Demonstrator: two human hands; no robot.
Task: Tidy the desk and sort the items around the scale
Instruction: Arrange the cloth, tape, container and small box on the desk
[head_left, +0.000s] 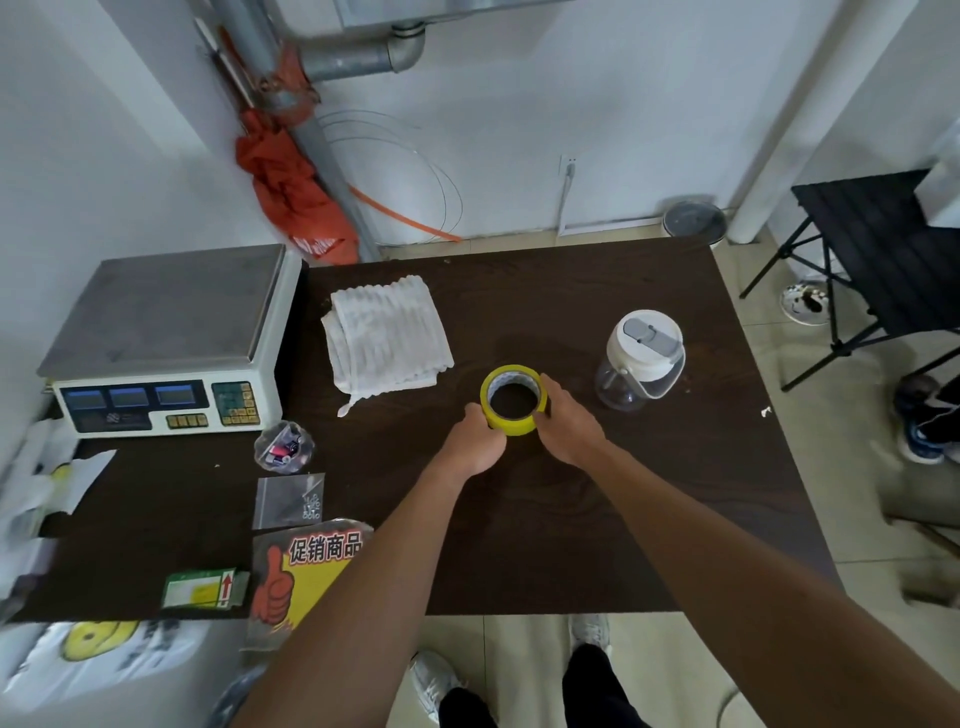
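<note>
A yellow tape roll (500, 376) lies flat in the middle of the dark wooden desk (571, 519). My left hand (475, 439) grips its left side and my right hand (569, 426) grips its right side, fingers curled round the rim. The white electronic scale (171, 338) stands at the desk's left back corner. A folded white towel (387, 332) lies between the scale and the tape. A clear jar with a white lid (641, 358) stands to the right of the tape.
Near the scale's front lie a small bag of batteries (284, 448), a clear zip bag of small parts (290, 501), a yellow-red promo sign (301, 571) and a green packet (205, 588). White plastic bags (36, 493) hang over the left edge. A black folding table (883, 249) stands right.
</note>
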